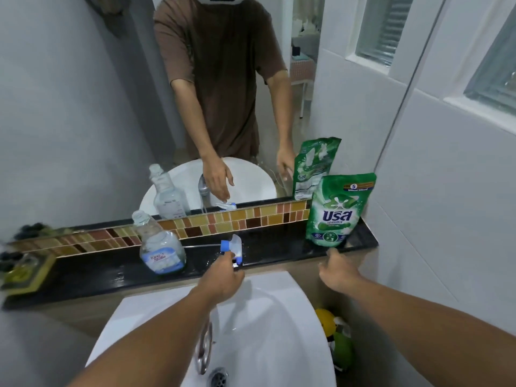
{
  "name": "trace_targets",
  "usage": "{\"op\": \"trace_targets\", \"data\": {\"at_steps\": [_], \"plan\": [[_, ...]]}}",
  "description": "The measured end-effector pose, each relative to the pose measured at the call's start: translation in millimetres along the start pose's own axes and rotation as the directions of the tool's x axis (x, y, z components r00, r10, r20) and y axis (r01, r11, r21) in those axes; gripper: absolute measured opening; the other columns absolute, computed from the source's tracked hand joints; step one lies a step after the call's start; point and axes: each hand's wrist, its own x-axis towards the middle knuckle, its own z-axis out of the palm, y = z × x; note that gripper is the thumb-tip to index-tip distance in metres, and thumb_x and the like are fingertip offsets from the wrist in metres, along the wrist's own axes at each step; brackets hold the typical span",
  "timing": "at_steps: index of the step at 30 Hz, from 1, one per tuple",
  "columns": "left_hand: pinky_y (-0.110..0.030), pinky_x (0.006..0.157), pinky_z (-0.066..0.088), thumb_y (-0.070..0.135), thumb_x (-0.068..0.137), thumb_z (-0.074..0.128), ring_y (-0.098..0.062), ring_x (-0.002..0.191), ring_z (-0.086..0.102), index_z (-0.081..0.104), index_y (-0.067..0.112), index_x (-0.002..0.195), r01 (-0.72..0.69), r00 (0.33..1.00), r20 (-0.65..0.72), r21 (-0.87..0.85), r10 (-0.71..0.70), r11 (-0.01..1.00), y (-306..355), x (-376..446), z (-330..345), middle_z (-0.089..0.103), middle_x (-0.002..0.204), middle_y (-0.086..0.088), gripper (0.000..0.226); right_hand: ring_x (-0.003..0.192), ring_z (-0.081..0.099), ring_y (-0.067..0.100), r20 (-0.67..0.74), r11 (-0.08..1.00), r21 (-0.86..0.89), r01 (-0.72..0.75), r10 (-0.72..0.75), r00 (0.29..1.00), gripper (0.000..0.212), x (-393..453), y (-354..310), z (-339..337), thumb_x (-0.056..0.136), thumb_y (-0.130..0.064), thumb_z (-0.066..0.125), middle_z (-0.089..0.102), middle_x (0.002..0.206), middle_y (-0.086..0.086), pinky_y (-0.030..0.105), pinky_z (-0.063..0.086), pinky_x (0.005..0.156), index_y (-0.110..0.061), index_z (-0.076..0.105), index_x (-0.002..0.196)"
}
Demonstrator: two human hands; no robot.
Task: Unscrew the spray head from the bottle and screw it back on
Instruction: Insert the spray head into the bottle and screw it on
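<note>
Left hand gripped spray head, dip tube pointing toward bottle just left, neck uncapped. Right hand open, empty, farther right.

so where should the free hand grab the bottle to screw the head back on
By the narrow neck of the bottle, coming from the right with the right hand. The bottle stands upright and open; its wide, rounded body is harder to wrap. The left hand is on the spray head.

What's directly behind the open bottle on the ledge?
Behind the bottle runs a mosaic tile strip, then the mirror showing its reflection. The tiles right behind it are covered.
</note>
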Motion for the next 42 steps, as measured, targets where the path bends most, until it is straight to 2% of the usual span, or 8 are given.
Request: {"op": "trace_targets", "data": {"at_steps": [3,8,18,22,27,34,38,42], "plan": [[-0.039,0.104,0.055,0.030,0.105,0.065,-0.026,0.128,0.063,0.044,0.016,0.159,0.023,1.000,-0.020,0.006,-0.022,1.000,-23.1,-9.2,-17.3,0.060,0.151,-0.009,0.060,0.128,0.050,0.035,-0.011,0.995,-0.047,0.093,-0.094,0.996,0.046,-11.9,-38.2,22.1,0.102,-0.024,0.054,0.048,0.142,0.018,0.040,0.043,0.101,-0.010,0.043,0.144],[-0.033,0.093,0.049,0.026,0.105,0.064,-0.017,0.109,0.057,0.052,0.012,0.146,0.014,0.999,-0.050,-0.030,-0.015,0.999,-61.4,-14.3,-41.1,0.063,0.142,-0.010,0.045,0.119,0.056,0.032,0.031,0.971,-0.114,0.208,-0.206,0.978,0.047,-25.8,-101.8,55.5,0.102,-0.030,0.054,0.048,0.141,0.013,0.039,0.049,0.093,-0.015,0.044,0.146],[-0.041,0.094,0.056,0.035,0.101,0.067,-0.025,0.105,0.062,0.061,0.015,0.124,0.113,0.983,-0.136,-0.078,-0.123,0.991,-151.7,-18.3,-75.1,0.065,0.127,-0.010,0.031,0.095,0.056,0.018,0.032,0.899,-0.291,0.327,-0.332,0.943,0.052,-25.0,-173.9,107.1,0.099,-0.049,0.053,0.048,0.130,0.003,0.030,0.043,0.062,-0.033,0.043,0.148],[-0.036,0.091,0.055,0.038,0.095,0.078,-0.018,0.113,0.062,0.061,0.022,0.128,0.077,0.963,-0.237,-0.226,-0.131,0.971,-171.5,-23.3,-86.3,0.063,0.127,0.002,0.041,0.111,0.054,0.023,0.045,0.869,-0.341,0.358,-0.365,0.930,0.050,-11.3,-191.4,120.4,0.102,-0.049,0.047,0.041,0.140,0.007,0.038,0.055,0.077,-0.038,0.039,0.150],[-0.017,0.069,0.041,0.045,0.085,0.087,-0.004,0.111,0.055,0.053,0.034,0.134,-0.024,0.900,-0.424,-0.287,-0.104,0.958,-158.5,-20.2,-109.5,0.052,0.126,0.018,0.061,0.129,0.043,0.034,0.104,0.825,-0.460,0.329,-0.317,0.943,0.052,6.9,-205.4,130.9,0.104,-0.045,0.044,0.034,0.151,0.010,0.046,0.050,0.094,-0.044,0.031,0.155],[-0.038,0.094,0.059,0.041,0.083,0.091,-0.015,0.119,0.065,0.053,0.028,0.140,-0.193,0.888,-0.453,-0.533,-0.085,0.824,-104.1,9.0,-141.2,0.065,0.135,0.006,0.069,0.110,0.048,0.029,0.126,0.841,-0.414,0.349,-0.327,0.937,0.048,12.2,-182.5,139.8,0.098,-0.050,0.056,0.042,0.131,0.010,0.039,0.049,0.083,-0.036,0.044,0.142],[-0.027,0.080,0.057,0.034,0.090,0.087,-0.016,0.112,0.073,0.064,0.024,0.131,-0.158,0.931,-0.342,-0.692,-0.127,0.704,-97.7,26.9,-141.3,0.076,0.120,0.003,0.047,0.087,0.053,0.020,0.128,0.893,-0.238,0.381,-0.360,0.924,0.037,9.3,-169.7,131.6,0.095,-0.044,0.066,0.036,0.120,0.006,0.035,0.054,0.080,-0.028,0.050,0.125],[-0.034,0.085,0.060,0.025,0.087,0.090,-0.014,0.103,0.073,0.069,0.029,0.113,-0.163,0.908,-0.373,-0.734,-0.191,0.659,-101.6,32.9,-127.7,0.077,0.108,0.006,0.033,0.088,0.053,0.017,0.115,0.887,-0.064,0.457,-0.448,0.887,0.029,2.2,-165.2,88.6,0.092,-0.038,0.073,0.041,0.117,0.007,0.028,0.050,0.076,-0.029,0.059,0.115]]}}
